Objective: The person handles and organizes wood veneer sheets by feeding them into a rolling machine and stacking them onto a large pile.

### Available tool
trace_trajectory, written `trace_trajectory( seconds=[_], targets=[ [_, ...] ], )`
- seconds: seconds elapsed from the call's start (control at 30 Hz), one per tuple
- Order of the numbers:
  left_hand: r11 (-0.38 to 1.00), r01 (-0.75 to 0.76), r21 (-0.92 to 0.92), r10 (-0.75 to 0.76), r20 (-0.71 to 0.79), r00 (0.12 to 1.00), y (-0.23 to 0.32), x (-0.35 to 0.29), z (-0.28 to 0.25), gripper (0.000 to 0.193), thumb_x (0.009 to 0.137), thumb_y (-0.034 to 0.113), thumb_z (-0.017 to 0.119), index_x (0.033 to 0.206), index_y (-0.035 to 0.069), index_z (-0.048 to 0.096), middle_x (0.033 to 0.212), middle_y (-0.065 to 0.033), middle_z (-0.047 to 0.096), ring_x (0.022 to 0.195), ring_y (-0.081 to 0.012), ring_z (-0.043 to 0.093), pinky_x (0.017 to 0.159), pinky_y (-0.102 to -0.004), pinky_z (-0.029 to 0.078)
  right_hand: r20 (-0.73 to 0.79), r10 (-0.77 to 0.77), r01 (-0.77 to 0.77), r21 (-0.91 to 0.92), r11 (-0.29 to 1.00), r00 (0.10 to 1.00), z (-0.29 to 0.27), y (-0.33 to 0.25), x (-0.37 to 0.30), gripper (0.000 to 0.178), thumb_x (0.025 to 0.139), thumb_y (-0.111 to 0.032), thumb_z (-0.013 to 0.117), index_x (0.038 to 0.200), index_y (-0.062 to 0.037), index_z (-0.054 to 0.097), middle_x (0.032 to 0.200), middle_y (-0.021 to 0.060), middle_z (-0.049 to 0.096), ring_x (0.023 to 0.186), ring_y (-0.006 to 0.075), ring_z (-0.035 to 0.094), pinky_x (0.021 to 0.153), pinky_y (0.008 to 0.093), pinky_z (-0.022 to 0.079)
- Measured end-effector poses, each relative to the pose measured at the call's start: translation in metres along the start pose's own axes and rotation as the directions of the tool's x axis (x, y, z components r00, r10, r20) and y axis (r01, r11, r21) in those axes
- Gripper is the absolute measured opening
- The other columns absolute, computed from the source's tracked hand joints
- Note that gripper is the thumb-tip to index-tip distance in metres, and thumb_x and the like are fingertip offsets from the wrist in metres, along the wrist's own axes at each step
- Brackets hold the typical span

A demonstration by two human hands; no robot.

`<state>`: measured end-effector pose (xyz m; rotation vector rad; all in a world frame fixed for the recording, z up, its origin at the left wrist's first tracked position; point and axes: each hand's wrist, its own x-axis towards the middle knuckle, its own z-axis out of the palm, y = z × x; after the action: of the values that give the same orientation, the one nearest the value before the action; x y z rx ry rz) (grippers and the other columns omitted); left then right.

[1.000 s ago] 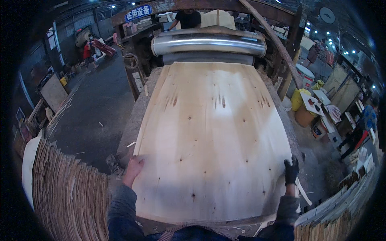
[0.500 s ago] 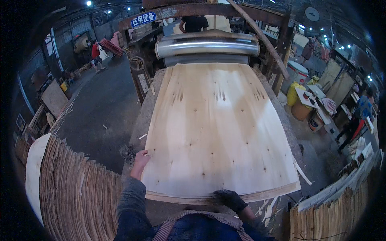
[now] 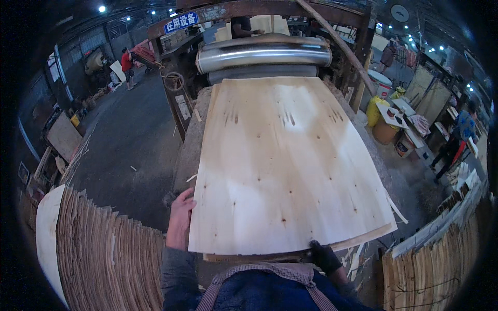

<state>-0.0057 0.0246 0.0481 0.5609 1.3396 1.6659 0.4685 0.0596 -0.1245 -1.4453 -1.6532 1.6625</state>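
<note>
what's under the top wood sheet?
A lower sheet peeks out along the near edge of the top wood sheet; grey bed shows at its left. The rest is covered, so sheet count can't be told.

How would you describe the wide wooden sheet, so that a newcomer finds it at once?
Start from the shiny roller at the top middle. Just below it, the pale wooden sheet widens downward, the bare left hand at its left edge, the gloved right hand at its near edge. Unlike the edge-on stacks at lower left and right, it shows one broad, knotted face.
</note>
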Motion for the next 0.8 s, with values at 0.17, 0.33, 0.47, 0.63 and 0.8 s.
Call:
trace_trajectory(
  seconds=[0.17, 0.33, 0.47, 0.63, 0.8],
  targets=[
    [0.997, 0.06, 0.038, -0.056, -0.101, 0.993, -0.039, 0.013, -0.026, 0.046, 0.076, -0.009, 0.045, 0.121, -0.003, 0.037, 0.104, -0.0175, 0.056, 0.087, -0.0212, 0.059, 0.071, -0.0289, 0.05, 0.017, -0.355, 0.355, -0.072, 0.932, 0.935, -0.009, -0.013, 0.032, 0.022, 0.082, -0.019, 0.055, 0.099, -0.0062, 0.055, 0.07, 0.0142, 0.058, 0.06, 0.0229, 0.057, 0.056, 0.034, 0.046],
    [0.857, 0.133, 0.498, -0.035, -0.201, 0.979, -0.071, 0.031, -0.029, 0.046, 0.077, 0.001, 0.052, 0.121, -0.002, 0.038, 0.107, -0.0193, 0.054, 0.089, -0.0263, 0.058, 0.073, -0.0296, 0.048, 0.029, 0.01, -0.022, 0.437, 0.899, 1.0, -0.009, -0.059, 0.123, 0.022, 0.084, -0.024, 0.054, 0.087, -0.0019, 0.057, 0.07, 0.0091, 0.057, 0.066, 0.0212, 0.058, 0.061, 0.0322, 0.05],
    [0.422, -0.003, 0.907, 0.203, -0.091, 0.975, -0.131, 0.017, -0.059, 0.057, 0.074, 0.015, 0.059, 0.122, -0.003, 0.035, 0.117, -0.0255, 0.044, 0.106, -0.0374, 0.045, 0.088, -0.0389, 0.039, 0.186, 0.098, -0.208, 0.777, 0.595, 0.978, -0.016, -0.144, 0.163, 0.023, 0.085, -0.02, 0.05, 0.097, -0.001, 0.053, 0.079, 0.015, 0.057, 0.078, 0.0321, 0.059, 0.075, 0.0454, 0.049],
    [0.122, 0.127, 0.984, 0.236, -0.153, 0.96, -0.15, -0.019, -0.006, 0.068, 0.073, 0.021, 0.062, 0.126, -0.005, 0.029, 0.13, -0.0269, 0.029, 0.119, -0.0384, 0.03, 0.097, -0.0394, 0.03, 0.193, -0.052, -0.144, 0.863, 0.485, 0.98, -0.015, -0.182, 0.256, 0.024, 0.085, -0.018, 0.046, 0.1, 0.0003, 0.049, 0.089, 0.0204, 0.056, 0.094, 0.0371, 0.054, 0.082, 0.0512, 0.045],
    [0.2, 0.08, 0.976, 0.263, -0.132, 0.956, -0.166, -0.013, -0.026, 0.07, 0.072, 0.021, 0.062, 0.127, -0.006, 0.027, 0.131, -0.0267, 0.028, 0.121, -0.0373, 0.028, 0.1, -0.038, 0.028, 0.246, -0.421, 0.337, 0.321, 0.885, 0.873, -0.07, -0.248, 0.308, 0.028, 0.083, -0.015, 0.051, 0.109, -0.0039, 0.05, 0.102, 0.0123, 0.058, 0.096, 0.0263, 0.056, 0.079, 0.0385, 0.047]
  ],
)
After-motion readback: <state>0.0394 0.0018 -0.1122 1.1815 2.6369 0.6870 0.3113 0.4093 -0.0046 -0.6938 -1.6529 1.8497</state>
